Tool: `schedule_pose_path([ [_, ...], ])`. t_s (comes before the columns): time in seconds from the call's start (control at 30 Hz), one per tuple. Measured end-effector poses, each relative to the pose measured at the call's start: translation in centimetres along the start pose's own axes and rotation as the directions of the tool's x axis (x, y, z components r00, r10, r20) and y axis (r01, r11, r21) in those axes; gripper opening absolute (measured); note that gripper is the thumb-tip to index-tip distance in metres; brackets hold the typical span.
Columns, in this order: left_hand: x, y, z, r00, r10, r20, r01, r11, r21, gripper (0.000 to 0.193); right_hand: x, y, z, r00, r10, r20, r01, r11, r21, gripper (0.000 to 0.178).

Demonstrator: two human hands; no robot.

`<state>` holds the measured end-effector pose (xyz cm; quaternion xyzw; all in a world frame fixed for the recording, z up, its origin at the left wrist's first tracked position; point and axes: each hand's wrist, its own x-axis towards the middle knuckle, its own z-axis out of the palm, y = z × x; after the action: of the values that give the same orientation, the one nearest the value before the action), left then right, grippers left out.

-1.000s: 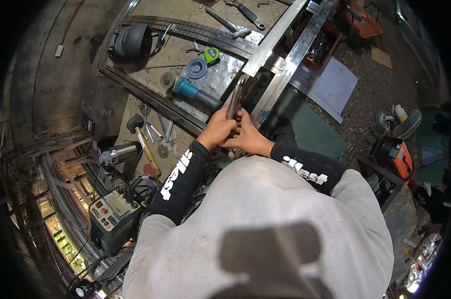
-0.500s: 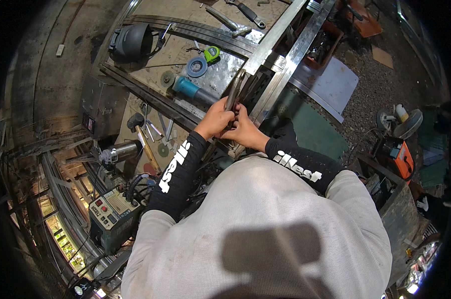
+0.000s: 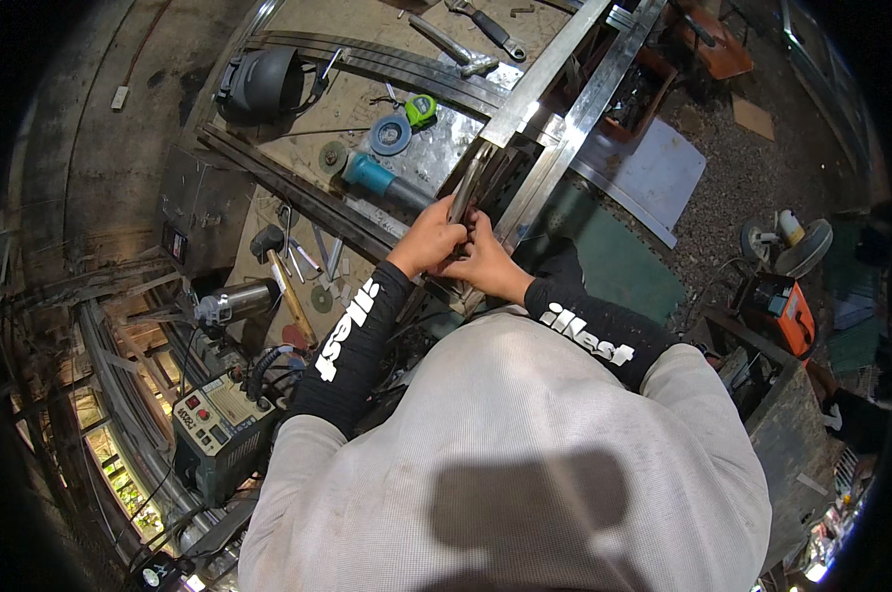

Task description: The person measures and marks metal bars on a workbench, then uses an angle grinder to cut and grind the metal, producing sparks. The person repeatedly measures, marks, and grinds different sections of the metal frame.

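My left hand (image 3: 431, 240) is closed around the handle of a metal clamp (image 3: 472, 178) that looks like locking pliers. Its far end meets the bright square steel tube (image 3: 525, 104) at the bench's edge. My right hand (image 3: 491, 264) is closed close beside the left, fingers bent against the clamp's lower part; the exact grip is hidden. Just left of the hands lies a teal angle grinder (image 3: 369, 176). A second shiny steel tube (image 3: 564, 148) runs along their right side.
On the bench lie a green tape measure (image 3: 420, 109), blue disc (image 3: 391, 134), welding helmet (image 3: 260, 85), ratchet wrench (image 3: 490, 28) and hammer (image 3: 288, 281). A welding machine (image 3: 219, 424) stands lower left, an orange machine (image 3: 779, 314) at right. Dark steel tubes (image 3: 298, 192) cross the bench.
Both hands stay on the clamp almost unmoved. The clamp's upper end sits slightly further right and lower; the view has shifted a little.
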<state>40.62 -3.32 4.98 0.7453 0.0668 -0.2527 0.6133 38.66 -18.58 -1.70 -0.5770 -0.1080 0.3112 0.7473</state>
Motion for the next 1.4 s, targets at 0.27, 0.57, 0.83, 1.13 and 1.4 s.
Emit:
schedule_pose_path([
  [0.27, 0.2, 0.0, -0.1, 1.0, -0.025, 0.011, 0.025, 1.0, -0.019, 0.046, 0.1, -0.1, -0.1, 1.0, 0.02, -0.002, -0.02, 1.0, -0.019, 0.109],
  [0.57, 0.1, 0.2, 0.0, 0.999, 0.032, -0.003, -0.032, 0.999, -0.008, 0.044, 0.3, 0.8, -0.3, 1.0, 0.001, -0.008, -0.001, 0.999, -0.042, 0.108],
  [0.83, 0.5, 0.3, -0.3, 1.0, 0.014, 0.012, -0.014, 1.0, 0.016, 0.044, 0.5, 0.5, 0.0, 0.999, 0.033, -0.014, -0.033, 0.999, -0.035, 0.108],
  [1.13, 1.3, -1.0, -0.9, 1.0, 0.013, -0.004, -0.013, 0.992, 0.123, 0.039, 0.3, -0.5, 0.9, 0.998, -0.022, -0.056, 0.017, 0.996, -0.092, 0.095],
  [1.4, 1.0, 0.6, -1.1, 0.998, -0.063, 0.022, 0.06, 0.991, 0.121, 0.034, 0.1, -0.8, 1.2, 0.995, -0.007, -0.102, -0.008, 0.989, -0.149, 0.092],
])
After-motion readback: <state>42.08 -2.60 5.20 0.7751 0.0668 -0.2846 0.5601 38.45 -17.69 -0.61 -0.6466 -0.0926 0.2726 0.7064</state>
